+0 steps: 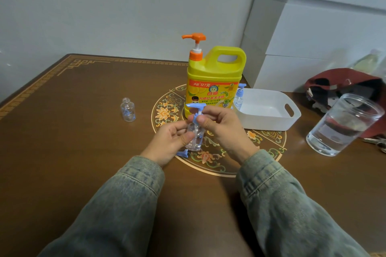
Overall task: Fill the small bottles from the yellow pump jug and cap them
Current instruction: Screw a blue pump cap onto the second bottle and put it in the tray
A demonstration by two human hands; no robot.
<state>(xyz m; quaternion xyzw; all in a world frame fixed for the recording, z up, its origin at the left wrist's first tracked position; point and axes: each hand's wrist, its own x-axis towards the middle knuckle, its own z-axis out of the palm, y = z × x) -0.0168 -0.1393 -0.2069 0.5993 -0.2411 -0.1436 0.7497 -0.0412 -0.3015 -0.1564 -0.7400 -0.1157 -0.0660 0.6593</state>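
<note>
The yellow pump jug (215,81) with its orange pump stands at the table's middle back. Just in front of it, my left hand (170,141) grips the body of a small clear bottle (195,139) standing on the table. My right hand (219,126) pinches the collar of the blue pump cap (196,108) sitting on that bottle's neck. A loose blue pump cap (182,154) lies on the table by my left wrist. An uncapped small bottle (127,110) stands alone to the left. A capped small bottle (239,98) stands inside the white tray (289,113).
A large clear jar (342,124) stands at the right. Behind it lies a dark red cap (338,85), with keys (378,142) near the table's right edge. White drawers (323,27) rise behind the tray. The brown table (83,152) has an ornate round inlay.
</note>
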